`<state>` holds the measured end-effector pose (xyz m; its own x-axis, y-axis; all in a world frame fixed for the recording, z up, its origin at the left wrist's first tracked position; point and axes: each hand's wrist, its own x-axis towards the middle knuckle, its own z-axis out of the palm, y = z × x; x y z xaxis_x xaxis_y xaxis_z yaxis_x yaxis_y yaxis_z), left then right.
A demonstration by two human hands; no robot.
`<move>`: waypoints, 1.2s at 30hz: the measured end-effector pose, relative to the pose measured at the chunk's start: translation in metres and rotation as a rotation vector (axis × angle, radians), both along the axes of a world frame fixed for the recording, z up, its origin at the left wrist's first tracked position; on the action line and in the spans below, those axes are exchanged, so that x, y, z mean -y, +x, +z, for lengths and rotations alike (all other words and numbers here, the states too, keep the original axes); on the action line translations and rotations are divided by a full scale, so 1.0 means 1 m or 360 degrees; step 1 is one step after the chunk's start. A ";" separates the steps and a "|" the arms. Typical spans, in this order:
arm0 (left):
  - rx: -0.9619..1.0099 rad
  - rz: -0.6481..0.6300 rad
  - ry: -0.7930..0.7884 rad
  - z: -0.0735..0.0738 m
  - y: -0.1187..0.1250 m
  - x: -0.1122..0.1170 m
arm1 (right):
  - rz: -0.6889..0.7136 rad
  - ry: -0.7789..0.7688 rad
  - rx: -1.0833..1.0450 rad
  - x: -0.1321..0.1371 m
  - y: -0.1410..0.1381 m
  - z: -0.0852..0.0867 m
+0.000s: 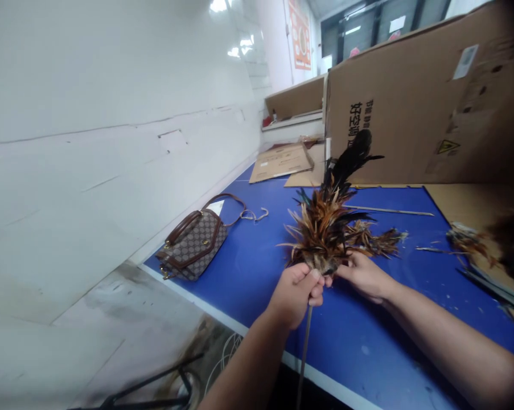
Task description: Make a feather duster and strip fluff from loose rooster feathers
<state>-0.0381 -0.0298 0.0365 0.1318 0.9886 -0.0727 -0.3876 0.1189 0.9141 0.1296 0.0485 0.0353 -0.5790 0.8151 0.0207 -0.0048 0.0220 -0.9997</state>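
Over the near part of the blue table [257, 239], feather bundle [320, 228] in both hands, roughly mid-frame and a little right. Long axis runs away from the person: long black plumes [353, 156] at the far end, leaning slightly right, tips overlapping the big cardboard box [393, 114]; bound base faces the person. Thin stick [304, 356] comes out below the base, back toward the person, past the table's near edge, roughly in line with the bundle but a bit steeper. Brown and orange feathers fan out to both sides around the middle. Left hand [297, 293] closed, thumb and fingers pinching the base where the stick meets it. Right hand [363, 277] at the right side of the base, fingers curled in close, tips partly hidden by feathers; can't tell if it grips or only touches. Just beyond the right hand, a loose clump of brown feathers [378, 240] on the table, a thin rod [393, 210] lying crosswise behind it. More dark feathers [513, 245] at far right, blurred. Patterned handbag [194, 245] on the left side, well apart from the hands. Flat cardboard [280, 162] at the far end.
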 end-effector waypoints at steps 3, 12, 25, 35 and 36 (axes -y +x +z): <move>0.0057 -0.0123 -0.0039 0.005 0.016 -0.008 | 0.0041 0.0016 0.0064 -0.002 0.028 0.000; 0.0200 -0.0345 -0.0083 0.021 0.052 -0.037 | -0.0543 0.0028 -0.0158 -0.003 0.101 -0.005; 0.0522 -0.0557 -0.0079 0.001 0.069 -0.066 | -0.1059 -0.0242 -0.0318 -0.007 0.119 -0.033; 0.0577 -0.0928 -0.0246 -0.010 0.049 -0.049 | -0.0848 -0.0366 -0.0111 0.001 0.101 -0.048; 0.0555 -0.0946 -0.0250 -0.009 0.050 -0.047 | -0.0794 -0.0389 -0.0105 0.003 0.096 -0.051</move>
<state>0.0120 0.0175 0.0272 0.6878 0.7231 -0.0639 -0.4831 0.5216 0.7032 0.2255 0.0452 -0.0159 -0.1257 0.9755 -0.1805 -0.1159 -0.1951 -0.9739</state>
